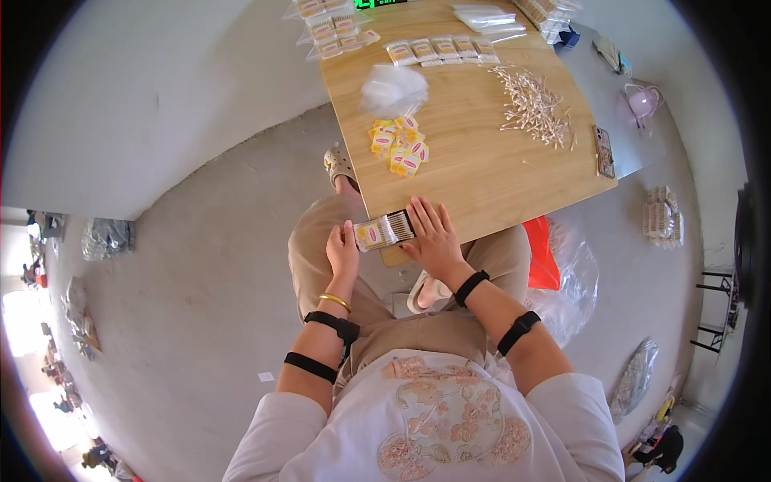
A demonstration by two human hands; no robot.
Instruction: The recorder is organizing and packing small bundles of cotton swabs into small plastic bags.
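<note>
A small clear packet (384,231) with a yellow label card and a row of cotton swabs lies at the near corner of the wooden table (482,173). My left hand (344,251) grips its label end. My right hand (434,235) holds the other end, fingers spread flat on the table. A pile of yellow label cards (399,145) lies further up the table, with a heap of clear bags (393,88) behind it. Loose cotton swabs (532,106) are scattered to the right.
Filled packets (442,50) lie in a row at the far end, more packets (333,28) at the far left corner. A phone (604,150) lies on the table's right edge. A red bag (544,255) and clear plastic (574,289) sit on the floor to my right.
</note>
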